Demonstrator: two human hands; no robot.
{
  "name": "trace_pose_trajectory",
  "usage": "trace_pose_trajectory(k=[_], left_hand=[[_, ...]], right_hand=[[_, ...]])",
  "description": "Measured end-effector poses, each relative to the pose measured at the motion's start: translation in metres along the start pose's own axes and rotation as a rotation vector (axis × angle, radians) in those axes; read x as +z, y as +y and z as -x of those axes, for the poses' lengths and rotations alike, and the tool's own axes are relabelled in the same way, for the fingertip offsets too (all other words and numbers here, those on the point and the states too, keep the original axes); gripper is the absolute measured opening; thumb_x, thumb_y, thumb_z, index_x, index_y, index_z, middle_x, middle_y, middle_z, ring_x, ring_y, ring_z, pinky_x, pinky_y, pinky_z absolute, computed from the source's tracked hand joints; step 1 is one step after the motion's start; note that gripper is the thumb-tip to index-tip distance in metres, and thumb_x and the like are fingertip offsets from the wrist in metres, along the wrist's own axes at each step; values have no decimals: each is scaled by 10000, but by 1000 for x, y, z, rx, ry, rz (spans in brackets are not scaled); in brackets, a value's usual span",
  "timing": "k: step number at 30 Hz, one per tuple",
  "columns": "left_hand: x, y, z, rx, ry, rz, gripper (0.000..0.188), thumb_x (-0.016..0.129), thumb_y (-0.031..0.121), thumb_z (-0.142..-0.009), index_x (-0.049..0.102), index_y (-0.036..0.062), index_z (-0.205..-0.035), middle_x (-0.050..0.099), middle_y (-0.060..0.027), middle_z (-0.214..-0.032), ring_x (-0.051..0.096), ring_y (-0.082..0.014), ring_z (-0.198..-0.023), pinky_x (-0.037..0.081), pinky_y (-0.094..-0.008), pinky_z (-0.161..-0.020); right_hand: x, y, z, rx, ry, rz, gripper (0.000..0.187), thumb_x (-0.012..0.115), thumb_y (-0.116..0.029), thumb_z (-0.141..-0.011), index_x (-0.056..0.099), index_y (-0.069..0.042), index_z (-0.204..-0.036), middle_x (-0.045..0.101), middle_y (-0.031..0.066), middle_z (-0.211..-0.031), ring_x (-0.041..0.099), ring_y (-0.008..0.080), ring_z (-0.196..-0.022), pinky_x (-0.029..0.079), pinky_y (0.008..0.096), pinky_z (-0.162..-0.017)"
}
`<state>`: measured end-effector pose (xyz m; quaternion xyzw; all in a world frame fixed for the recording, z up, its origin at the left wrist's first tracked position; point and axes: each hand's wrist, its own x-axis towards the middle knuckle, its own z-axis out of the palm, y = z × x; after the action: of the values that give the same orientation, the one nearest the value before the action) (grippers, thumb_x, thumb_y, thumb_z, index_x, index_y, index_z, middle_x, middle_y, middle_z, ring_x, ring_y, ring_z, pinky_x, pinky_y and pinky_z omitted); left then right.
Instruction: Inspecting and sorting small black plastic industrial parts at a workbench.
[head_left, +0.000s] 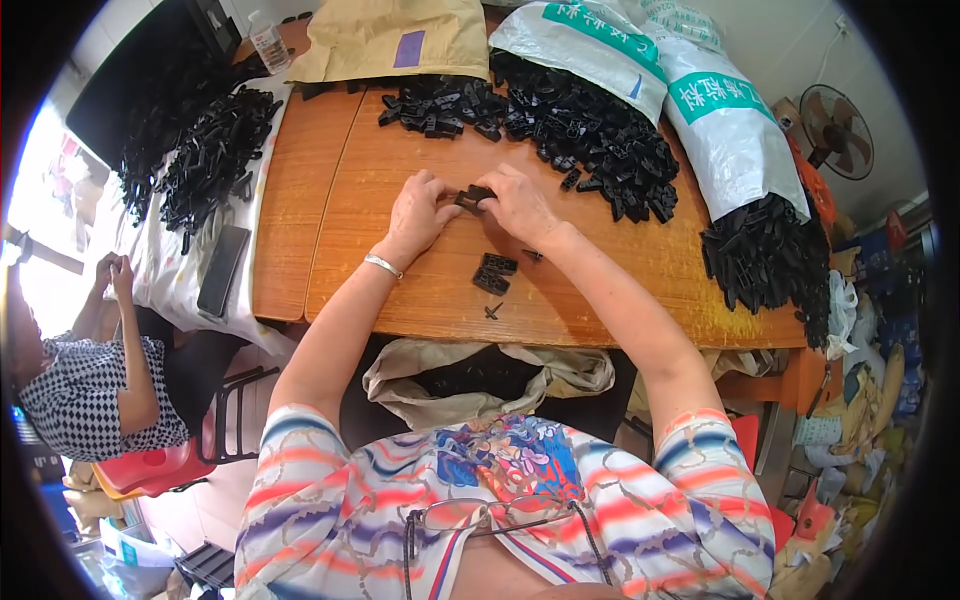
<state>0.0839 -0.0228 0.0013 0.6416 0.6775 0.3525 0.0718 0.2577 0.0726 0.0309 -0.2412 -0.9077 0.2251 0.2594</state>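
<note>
Above the middle of the wooden table [400,150], my left hand [415,215] and my right hand [520,208] meet at a small black plastic part [474,196]. Thumb and fingers of each hand pinch it, the left on one end, the right on the other. Whether it is one piece or two pressed together I cannot tell. Closer to me lie a pair of blocky black plastic pieces [493,272], side by side. Thin dark slivers [493,312] rest near the table's front edge, and another small dark bit [533,254] lies beneath my right wrist.
Black parts spill from a brown paper sack [400,40] and white sacks [580,45] along the back and right. A cloth-covered surface at left bears another black heap [215,150] and a phone [223,270]. An open sack [400,390] sits at my lap. A co-worker [100,380] sits at left.
</note>
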Motion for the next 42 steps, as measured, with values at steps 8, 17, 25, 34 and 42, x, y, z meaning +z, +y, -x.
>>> trace_pose_trajectory(k=[8, 17, 25, 34, 42], left_hand=[[-1, 10, -2, -27, -29, -22, 298, 748, 161, -773, 662, 98, -1051, 577, -70, -928, 564, -259, -937, 487, -356, -784], [-6, 4, -16, -324, -206, 269, 304, 701, 348, -812, 702, 75, -945, 677, -104, -852, 648, -269, -862, 508, -376, -744], [-7, 17, -28, -291, -307, 44, 320, 715, 361, -795, 705, 50, -865, 701, -128, -825, 670, -282, -796, 516, -378, -712], [0, 13, -78, -54, -1, -34, 281, 644, 165, -844, 627, 114, -1120, 651, -140, -1018, 620, -330, -960, 512, -408, -777], [37, 9, -122, 240, 40, -377, 177, 664, 109, -797, 616, 106, -968, 577, -124, -998, 567, -310, -937, 516, -414, -776]], right_hand=[[13, -3, -2, 9, -42, 40, 164, 705, -61, -782, 667, 18, -920, 581, 199, -941, 598, 389, -885, 499, 435, -768], [1, -8, -17, 68, -226, 172, 134, 722, -92, -748, 691, 30, -794, 601, 269, -975, 619, 404, -884, 520, 426, -772], [-2, 6, -10, 217, -257, -72, 292, 812, -140, -690, 695, 27, -899, 678, 228, -856, 655, 370, -842, 516, 414, -736], [-70, 58, 18, 322, 16, 279, 276, 718, -261, -790, 710, -26, -935, 697, 183, -904, 667, 343, -891, 528, 423, -790], [-54, 74, 17, 432, 61, 519, 284, 731, -280, -779, 656, -49, -926, 681, 187, -822, 672, 360, -809, 547, 429, -715]])
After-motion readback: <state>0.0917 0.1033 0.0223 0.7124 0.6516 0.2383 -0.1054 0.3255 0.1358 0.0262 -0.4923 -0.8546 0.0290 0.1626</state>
